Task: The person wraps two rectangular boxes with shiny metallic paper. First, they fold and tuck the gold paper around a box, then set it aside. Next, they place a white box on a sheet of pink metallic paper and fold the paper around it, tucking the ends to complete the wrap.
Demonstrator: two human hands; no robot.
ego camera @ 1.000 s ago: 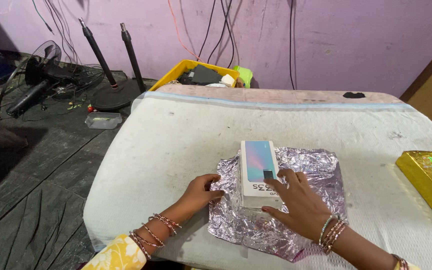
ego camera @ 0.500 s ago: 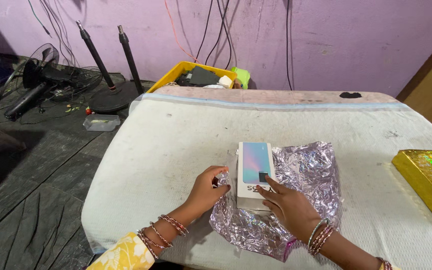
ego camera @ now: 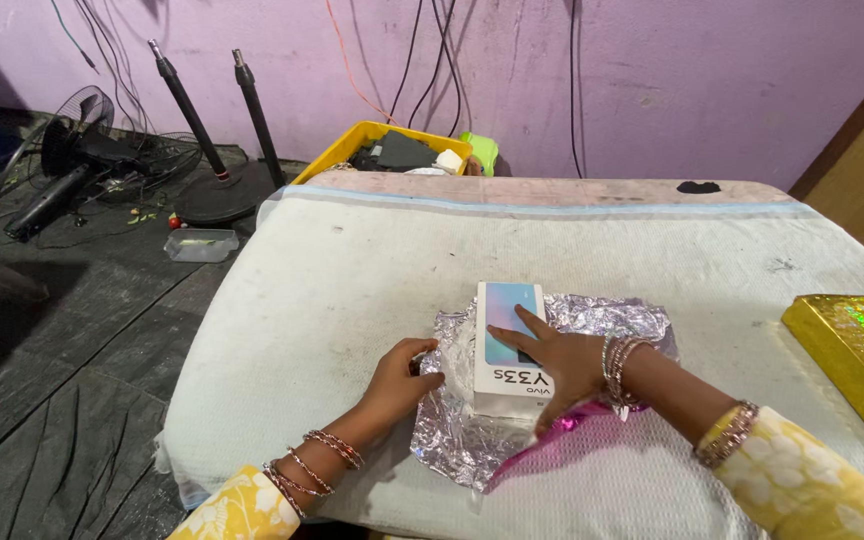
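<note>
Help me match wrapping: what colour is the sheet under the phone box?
Shiny silver foil, pink on its turned-up underside; head view.

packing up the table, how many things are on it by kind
white phone box: 1
silver foil wrapping sheet: 1
gold wrapped box: 1
small black thing at the far edge: 1
total: 4
The right hand presses on the phone box; the left hand pinches the sheet's left edge.

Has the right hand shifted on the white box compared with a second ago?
Yes. The right hand has slid from the near end of the white box up onto its top, toward the far wall, with the forearm now lying across the silver wrapping sheet.
</note>
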